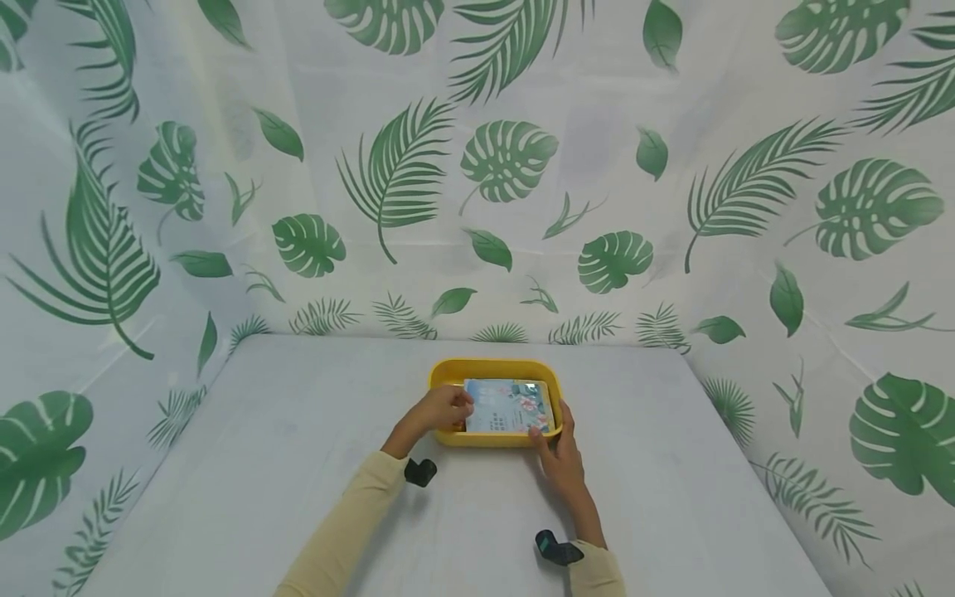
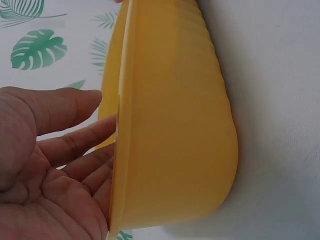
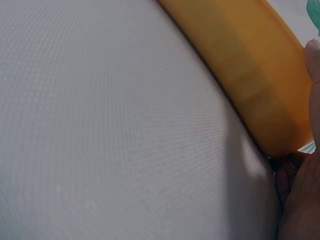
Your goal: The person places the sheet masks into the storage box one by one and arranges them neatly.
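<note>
A yellow plastic basin sits on the white table, rounded at its corners. Inside lies a flat, light-blue rectangular item printed with pink flowers and small text; whether it is a book or a packet I cannot tell. My left hand reaches over the basin's left end. In the left wrist view its thumb is extended and free, while the fingertips dip behind the rim, partly hidden. My right hand grips the basin's front right corner, thumb on the rim and fingers around the outer wall.
White cloth covers the table. A white curtain with green leaves hangs at the back and both sides. Each wrist carries a small black device, one on the left and one on the right.
</note>
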### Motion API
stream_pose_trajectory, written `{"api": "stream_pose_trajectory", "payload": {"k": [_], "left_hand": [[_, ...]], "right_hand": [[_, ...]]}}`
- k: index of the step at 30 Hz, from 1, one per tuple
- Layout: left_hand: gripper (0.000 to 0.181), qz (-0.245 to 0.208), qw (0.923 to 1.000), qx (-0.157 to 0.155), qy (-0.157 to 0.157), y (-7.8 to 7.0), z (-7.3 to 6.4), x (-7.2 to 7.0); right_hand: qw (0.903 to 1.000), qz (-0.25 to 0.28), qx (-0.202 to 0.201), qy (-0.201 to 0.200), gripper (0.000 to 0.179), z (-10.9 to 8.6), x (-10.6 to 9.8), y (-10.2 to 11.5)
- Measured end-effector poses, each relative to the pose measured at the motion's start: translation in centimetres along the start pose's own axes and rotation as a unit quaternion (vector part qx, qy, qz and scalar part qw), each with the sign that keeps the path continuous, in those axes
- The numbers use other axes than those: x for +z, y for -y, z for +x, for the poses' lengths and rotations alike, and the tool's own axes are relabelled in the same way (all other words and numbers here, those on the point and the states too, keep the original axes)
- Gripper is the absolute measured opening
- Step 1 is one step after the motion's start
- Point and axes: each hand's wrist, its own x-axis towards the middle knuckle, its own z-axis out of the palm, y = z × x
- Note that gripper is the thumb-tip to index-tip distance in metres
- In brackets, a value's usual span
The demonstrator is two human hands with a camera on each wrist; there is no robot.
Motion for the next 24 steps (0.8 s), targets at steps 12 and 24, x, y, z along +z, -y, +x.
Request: {"api": "stream_pose_trajectory", "payload": {"k": [12, 24], "left_hand": [[0.024, 0.020, 0.9998, 0.007, 0.007, 0.45, -0.18, 0.05], [0.031, -0.059, 0.9958, 0.045, 0.055, 0.94, -0.01, -0.19]], "right_hand": [[1.0000, 0.002, -0.003, -0.008, 0.081, -0.21, 0.11, 0.02], [1.0000, 0.003, 0.004, -0.005, 0.082, -0.23, 0.11, 0.44]]}}
